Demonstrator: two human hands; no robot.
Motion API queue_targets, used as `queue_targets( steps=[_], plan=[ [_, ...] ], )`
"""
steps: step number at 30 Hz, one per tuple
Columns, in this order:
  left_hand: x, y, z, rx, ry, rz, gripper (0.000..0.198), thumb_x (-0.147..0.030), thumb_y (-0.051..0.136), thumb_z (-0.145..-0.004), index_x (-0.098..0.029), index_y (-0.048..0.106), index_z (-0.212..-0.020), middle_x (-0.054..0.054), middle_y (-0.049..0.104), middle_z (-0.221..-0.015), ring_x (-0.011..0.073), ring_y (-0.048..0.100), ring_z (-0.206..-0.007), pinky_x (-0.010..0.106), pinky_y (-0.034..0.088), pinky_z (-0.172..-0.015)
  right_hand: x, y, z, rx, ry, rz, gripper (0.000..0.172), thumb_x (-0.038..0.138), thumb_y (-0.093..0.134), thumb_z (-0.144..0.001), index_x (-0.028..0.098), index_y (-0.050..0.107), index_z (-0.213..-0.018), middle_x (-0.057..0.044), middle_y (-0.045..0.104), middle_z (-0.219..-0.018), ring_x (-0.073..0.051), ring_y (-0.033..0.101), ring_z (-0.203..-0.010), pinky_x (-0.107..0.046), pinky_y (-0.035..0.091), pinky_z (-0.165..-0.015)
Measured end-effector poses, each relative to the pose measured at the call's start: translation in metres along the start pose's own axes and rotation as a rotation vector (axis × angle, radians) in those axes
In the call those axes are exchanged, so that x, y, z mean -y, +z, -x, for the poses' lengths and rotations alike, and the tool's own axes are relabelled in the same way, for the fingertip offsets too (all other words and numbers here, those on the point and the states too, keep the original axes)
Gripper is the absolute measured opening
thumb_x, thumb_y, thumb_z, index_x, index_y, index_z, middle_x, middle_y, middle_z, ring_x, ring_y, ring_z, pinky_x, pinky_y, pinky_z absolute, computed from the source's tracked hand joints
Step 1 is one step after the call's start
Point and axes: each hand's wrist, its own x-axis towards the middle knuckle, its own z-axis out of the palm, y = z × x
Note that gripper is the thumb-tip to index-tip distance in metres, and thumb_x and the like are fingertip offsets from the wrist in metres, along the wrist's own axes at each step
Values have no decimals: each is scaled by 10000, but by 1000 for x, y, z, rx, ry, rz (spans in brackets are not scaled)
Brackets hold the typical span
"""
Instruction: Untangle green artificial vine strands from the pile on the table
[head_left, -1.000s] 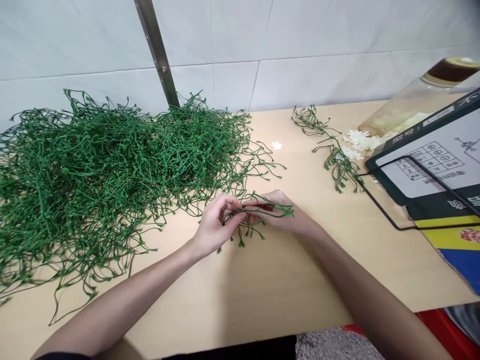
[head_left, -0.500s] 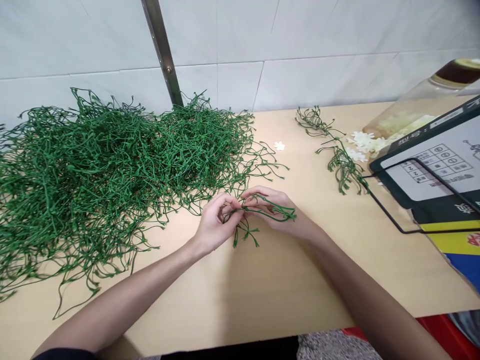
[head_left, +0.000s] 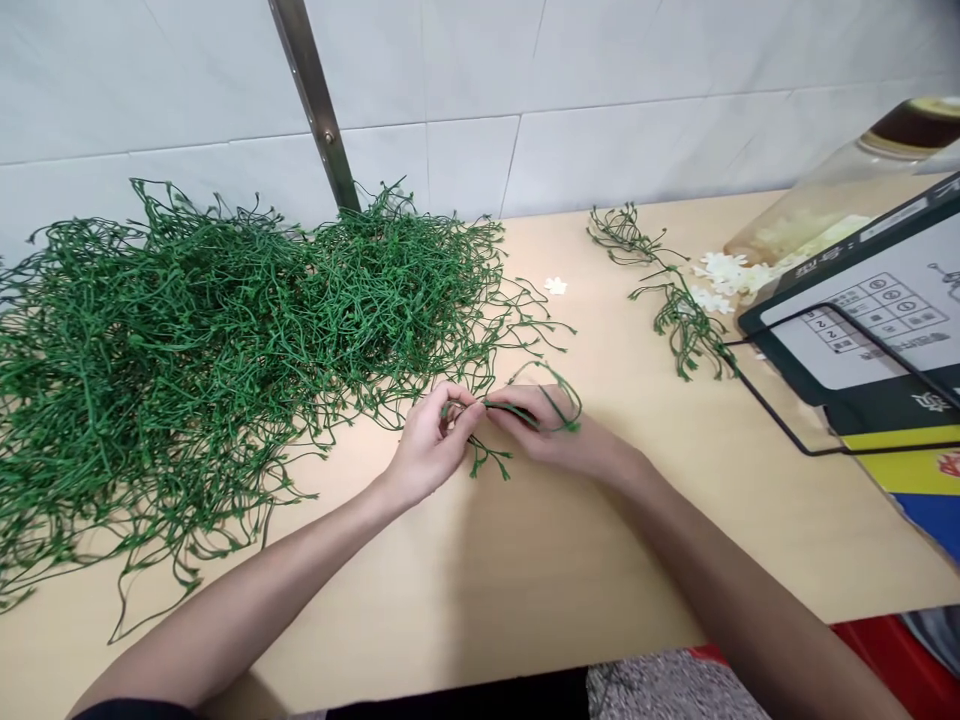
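My left hand and my right hand meet over the middle of the wooden table, both pinched on one thin green plastic stem with small branching tips. The stem runs between my fingertips and loops over the back of my right hand. Just behind and to the left lies a large heap of the same green stems, its loose ends reaching almost to my left fingers.
A few separate green stems lie at the back right beside several small white flowers, with one white flower alone. A clear jar lies behind a dark printed card stand. A metal post rises against the tiled wall.
Both hands stay together on the stem. The dangling branch ends have been drawn in closer under my fingers, and the stem's loop now arches over my right hand.
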Motion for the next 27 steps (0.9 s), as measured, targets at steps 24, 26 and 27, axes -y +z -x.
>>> queue_targets(
  steps=[24, 26, 27],
  plan=[
    [-6, -4, 7, 186, -36, 107, 389, -551, 592, -875, -219, 389, -858, -116, 372, -529, 45, 313, -422, 148, 225, -398, -18, -8, -10, 8, -67, -315, 373, 333, 513, -831, 206, 337, -528, 39, 296, -508, -93, 286, -486, -260, 234, -478],
    [-6, -6, 6, 132, -26, 143, 410, -565, 605, -863, -221, 382, -856, -113, 413, -533, 42, 318, -411, 146, 224, -387, -23, -12, -11, 27, -18, -402, 377, 370, 511, -851, 199, 383, -541, 35, 323, -522, -94, 296, -494, -262, 241, -481],
    [-6, -6, 6, 109, -22, 151, 414, -565, 611, -859, -219, 385, -858, -109, 443, -535, 40, 325, -405, 146, 234, -385, -25, -13, -11, 36, 0, -428, 356, 381, 513, -857, 190, 437, -565, 26, 370, -541, -101, 331, -513, -262, 269, -495]
  ],
)
